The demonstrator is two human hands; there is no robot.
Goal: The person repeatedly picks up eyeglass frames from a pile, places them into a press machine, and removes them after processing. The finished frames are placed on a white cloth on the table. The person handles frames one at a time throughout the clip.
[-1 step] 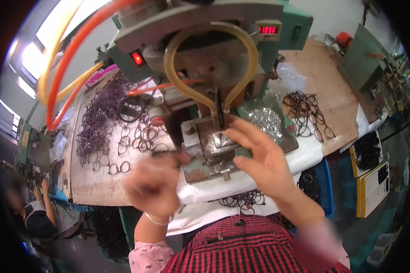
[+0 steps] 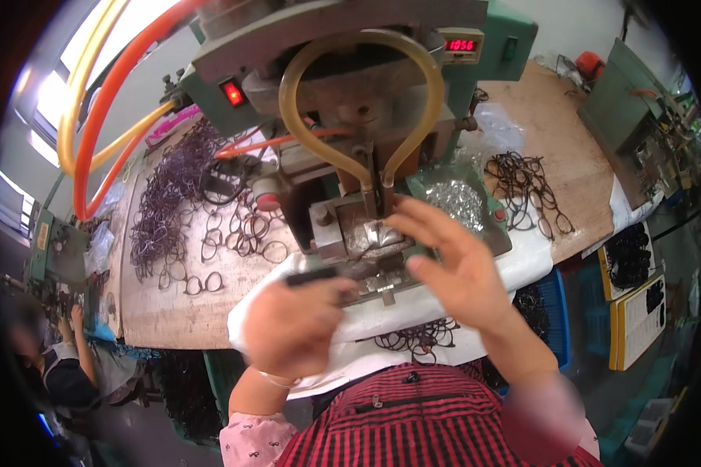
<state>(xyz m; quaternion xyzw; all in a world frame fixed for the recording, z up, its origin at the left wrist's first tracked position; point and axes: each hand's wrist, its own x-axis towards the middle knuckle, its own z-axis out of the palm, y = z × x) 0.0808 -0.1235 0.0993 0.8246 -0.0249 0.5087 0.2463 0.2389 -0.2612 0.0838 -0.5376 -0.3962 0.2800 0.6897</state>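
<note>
Bare wooden worktable fills the left of the frame, heaped with tangled dark ring-shaped frames, and another person sits at the lower left. Green-and-grey press takes up the upper middle, a yellowish tube looping down its front. My left hand, blurred, is at the lower centre-left, fingers curled on a dark bar-like piece; I cannot tell just what it is. My right hand is right of centre, half open, the thumb well apart from the fingers, whose tips reach beside the shiny metal fixture under the press; whether they pinch anything small, I cannot tell. Silvery bits lie piled behind that hand, more dark frames lie toward the upper right, and my red-and-black checked apron is at the bottom.
</note>
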